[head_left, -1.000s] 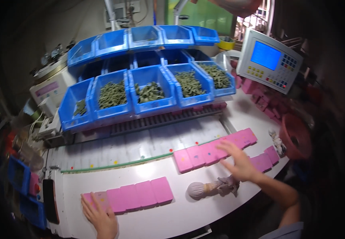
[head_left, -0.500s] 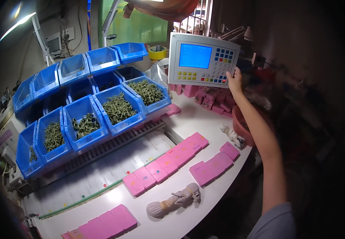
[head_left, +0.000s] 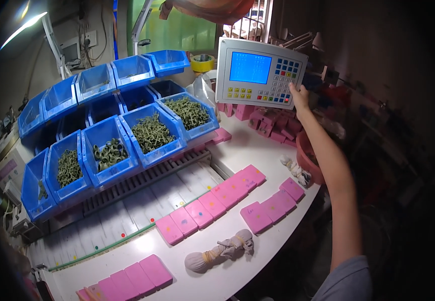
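My right hand [head_left: 300,96] is at the right edge of a grey control panel [head_left: 222,75] with a lit blue screen and rows of coloured keys. One digit, apparently the thumb, lies over the keys on the front; the other fingers are mostly hidden at the edge. At the bottom left, what look like fingertips of my left hand [head_left: 91,293] rest by the near end of a row of pink blocks [head_left: 132,281]. The rest of that hand is out of view. A white belt [head_left: 142,205] with coloured dots and a green edge runs under the bins.
Blue bins [head_left: 152,159] hold green pieces, some branched, some ring-shaped. More pink blocks [head_left: 212,203] line the belt, with another short row [head_left: 272,205] to the right. A tied cloth bundle [head_left: 220,253] lies in front. A reddish tub [head_left: 310,155] stands right; yellow tape [head_left: 202,62] sits behind.
On the panel, my right thumb has shifted up to higher keys. The belt's coloured dots have slid left past the pink blocks. The whole view has moved slightly.
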Demonstrator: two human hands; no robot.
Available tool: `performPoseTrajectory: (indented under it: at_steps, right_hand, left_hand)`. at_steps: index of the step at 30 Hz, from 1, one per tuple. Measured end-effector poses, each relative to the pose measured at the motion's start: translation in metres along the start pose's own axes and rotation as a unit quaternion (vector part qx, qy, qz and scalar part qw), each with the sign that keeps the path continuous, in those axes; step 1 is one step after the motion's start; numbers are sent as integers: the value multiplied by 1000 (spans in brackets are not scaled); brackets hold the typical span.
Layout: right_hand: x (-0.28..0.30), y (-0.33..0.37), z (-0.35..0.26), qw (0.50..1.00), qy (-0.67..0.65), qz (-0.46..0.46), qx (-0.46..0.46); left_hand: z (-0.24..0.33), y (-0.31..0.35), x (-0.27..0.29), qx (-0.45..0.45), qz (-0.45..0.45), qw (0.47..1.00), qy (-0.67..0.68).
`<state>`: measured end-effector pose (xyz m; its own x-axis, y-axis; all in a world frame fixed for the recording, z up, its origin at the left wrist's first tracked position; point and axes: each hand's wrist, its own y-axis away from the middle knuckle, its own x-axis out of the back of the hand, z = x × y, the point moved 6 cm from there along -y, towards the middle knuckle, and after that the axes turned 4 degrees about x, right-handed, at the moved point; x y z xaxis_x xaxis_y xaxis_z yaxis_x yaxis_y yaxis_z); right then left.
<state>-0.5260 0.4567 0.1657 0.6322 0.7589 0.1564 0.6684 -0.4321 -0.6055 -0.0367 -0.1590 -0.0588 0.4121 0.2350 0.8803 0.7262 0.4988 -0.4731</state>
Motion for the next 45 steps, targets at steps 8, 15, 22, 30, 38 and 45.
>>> performPoseTrajectory:
  at_steps: [8, 15, 22, 30, 38, 45]
  right_hand:
    - [-16, 44, 34, 995, 66, 43, -63]
    - [-129, 321, -101, 809, -38, -573, 126]
    - [-119, 478, -175, 660, 14, -652, 371]
    - [-123, 487, -199, 714, -106, -628, 292]
    - [-58, 502, -215, 768, -171, -526, 322]
    - [-68, 525, -183, 706, -110, -693, 99]
  left_hand:
    - [7, 2, -1, -16, 18, 999, 28]
    - [-16, 2, 15, 75, -32, 997, -7]
    - [70, -10, 53, -32, 0, 962, 272]
    - [127, -7, 48, -19, -125, 865, 486]
    - [139, -2, 34, 56, -292, 683, 667]
    - [136, 18, 55, -65, -264, 755, 597]
